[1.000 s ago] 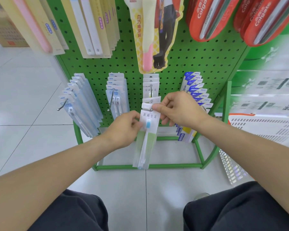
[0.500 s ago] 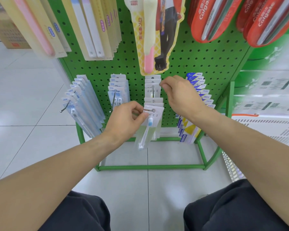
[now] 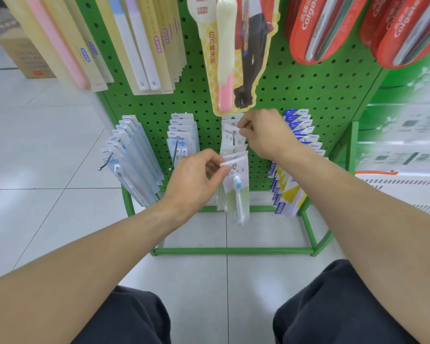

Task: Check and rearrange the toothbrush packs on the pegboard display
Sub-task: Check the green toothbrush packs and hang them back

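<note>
On the green pegboard [image 3: 305,95], the bottom row holds several hooks of toothbrush packs. My left hand [image 3: 196,180] pinches the top left corner of the front white-and-green toothbrush pack [image 3: 237,192], which hangs at the tip of the middle hook. My right hand [image 3: 266,134] reaches further back along the same hook and pinches the top of a rear white pack [image 3: 230,135] near the board. Light blue packs [image 3: 132,165] hang on the left hook, more pale blue packs [image 3: 183,137] beside them, and blue-yellow packs [image 3: 298,150] on the right hook.
Above hang cream and pink long packs [image 3: 90,45], a yellow pack with a pink-tipped brush [image 3: 225,55] and red Colgate packs [image 3: 333,28]. The green stand frame [image 3: 233,250] sits on the tiled floor. A white basket [image 3: 407,189] stands at right, a cardboard box [image 3: 25,58] at far left.
The front pack went onto the hook tip and my left hand stays on its top. My right hand let go of it and moved up and back to the rear packs.
</note>
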`<move>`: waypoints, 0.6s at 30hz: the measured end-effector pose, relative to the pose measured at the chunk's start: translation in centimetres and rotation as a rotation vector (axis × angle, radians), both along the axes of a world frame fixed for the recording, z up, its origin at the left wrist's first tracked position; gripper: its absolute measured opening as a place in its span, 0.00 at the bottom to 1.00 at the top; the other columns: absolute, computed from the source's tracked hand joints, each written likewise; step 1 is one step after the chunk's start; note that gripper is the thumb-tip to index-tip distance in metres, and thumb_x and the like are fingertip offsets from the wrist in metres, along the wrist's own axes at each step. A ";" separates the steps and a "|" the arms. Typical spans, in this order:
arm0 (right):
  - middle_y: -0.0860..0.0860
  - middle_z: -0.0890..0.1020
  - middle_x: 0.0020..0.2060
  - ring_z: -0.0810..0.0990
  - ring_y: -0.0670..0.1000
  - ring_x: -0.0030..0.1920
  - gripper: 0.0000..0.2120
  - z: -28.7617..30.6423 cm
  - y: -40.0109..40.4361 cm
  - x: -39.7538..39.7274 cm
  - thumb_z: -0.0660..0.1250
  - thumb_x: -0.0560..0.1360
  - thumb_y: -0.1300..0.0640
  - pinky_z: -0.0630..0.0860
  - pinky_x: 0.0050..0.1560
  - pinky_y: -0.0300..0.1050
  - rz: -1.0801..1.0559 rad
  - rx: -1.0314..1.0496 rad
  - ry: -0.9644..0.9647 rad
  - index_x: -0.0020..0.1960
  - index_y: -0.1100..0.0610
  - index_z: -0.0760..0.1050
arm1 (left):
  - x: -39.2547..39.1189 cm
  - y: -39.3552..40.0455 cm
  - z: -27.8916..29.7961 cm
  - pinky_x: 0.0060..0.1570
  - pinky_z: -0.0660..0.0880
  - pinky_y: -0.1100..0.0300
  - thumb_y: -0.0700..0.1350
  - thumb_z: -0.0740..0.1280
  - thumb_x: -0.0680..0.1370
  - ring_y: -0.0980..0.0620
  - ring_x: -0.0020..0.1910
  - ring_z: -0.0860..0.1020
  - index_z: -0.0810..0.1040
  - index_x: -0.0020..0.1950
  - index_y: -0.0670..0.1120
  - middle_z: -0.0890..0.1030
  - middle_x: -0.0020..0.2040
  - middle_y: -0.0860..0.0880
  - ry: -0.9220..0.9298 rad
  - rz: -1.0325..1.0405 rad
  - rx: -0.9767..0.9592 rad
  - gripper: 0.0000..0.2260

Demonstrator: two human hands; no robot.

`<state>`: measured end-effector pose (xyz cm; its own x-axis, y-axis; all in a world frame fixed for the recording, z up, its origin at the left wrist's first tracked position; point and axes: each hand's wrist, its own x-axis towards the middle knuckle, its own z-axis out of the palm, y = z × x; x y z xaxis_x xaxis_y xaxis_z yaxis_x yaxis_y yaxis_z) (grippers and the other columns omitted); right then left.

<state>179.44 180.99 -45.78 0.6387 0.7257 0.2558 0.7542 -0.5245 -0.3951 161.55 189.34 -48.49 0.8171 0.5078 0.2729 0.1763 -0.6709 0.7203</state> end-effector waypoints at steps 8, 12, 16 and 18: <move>0.55 0.85 0.45 0.82 0.58 0.47 0.08 0.5 -3.3 -0.1 0.65 0.79 0.62 0.81 0.49 0.53 -0.008 -0.021 -0.023 0.53 0.59 0.82 | -0.1 -1.0 -0.1 0.51 0.72 0.67 0.49 0.69 0.80 0.63 0.51 0.76 0.75 0.64 0.49 0.77 0.54 0.60 0.030 0.006 0.096 0.13; 0.50 0.81 0.41 0.81 0.52 0.45 0.08 1.8 -5.9 -0.9 0.65 0.79 0.63 0.79 0.49 0.48 0.071 -0.033 0.018 0.54 0.60 0.82 | -0.3 -1.5 0.6 0.60 0.62 0.74 0.41 0.64 0.81 0.64 0.60 0.68 0.72 0.70 0.46 0.73 0.64 0.54 -0.053 -0.013 0.191 0.16; 0.47 0.80 0.37 0.77 0.40 0.38 0.06 3.1 -8.8 -1.6 0.67 0.79 0.62 0.73 0.42 0.32 0.127 -0.031 0.043 0.53 0.58 0.83 | -0.6 -2.5 1.4 0.59 0.62 0.77 0.36 0.64 0.80 0.61 0.58 0.70 0.76 0.64 0.44 0.75 0.58 0.55 -0.175 -0.050 0.251 0.14; 0.49 0.83 0.39 0.78 0.42 0.39 0.06 3.8 -9.9 -1.9 0.68 0.78 0.62 0.70 0.40 0.28 0.147 -0.014 0.052 0.52 0.57 0.83 | -0.7 -3.1 1.7 0.54 0.64 0.76 0.35 0.65 0.79 0.59 0.54 0.73 0.77 0.62 0.43 0.77 0.55 0.53 -0.200 -0.089 0.249 0.12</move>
<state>177.50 171.14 -42.02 0.5370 0.8159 0.2143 0.8021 -0.4153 -0.4291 160.89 186.21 -46.78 0.7731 0.3343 0.5390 -0.0194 -0.8370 0.5469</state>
